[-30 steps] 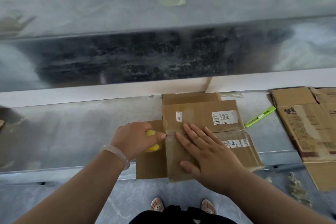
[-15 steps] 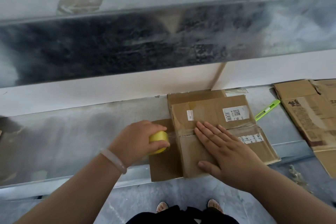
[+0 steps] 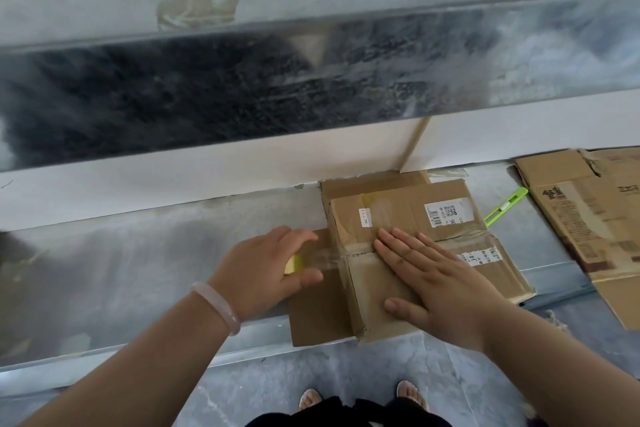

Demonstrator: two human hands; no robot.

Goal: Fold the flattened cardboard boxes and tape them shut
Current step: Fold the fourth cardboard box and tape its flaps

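A folded brown cardboard box [image 3: 408, 215] with white labels lies on the grey ledge [image 3: 121, 270] in front of me. My right hand [image 3: 433, 277] presses flat on its top, over the middle seam. My left hand [image 3: 266, 270] grips a yellow tape roll [image 3: 294, 265] just left of the box. A strip of clear tape [image 3: 329, 257] stretches from the roll onto the seam. A flat piece of cardboard [image 3: 318, 315] lies under the box and sticks out to the left.
A green utility knife [image 3: 507, 206] lies right of the box. Flattened cardboard boxes [image 3: 588, 218] are spread at the far right. A white wall base [image 3: 173, 180] runs behind the ledge. My feet [image 3: 363, 395] stand on the floor below the ledge's front edge.
My left hand has pulled the tape roll away from the box to the left, drawing out a longer strip of tape. My right hand stays pressed on the box top.
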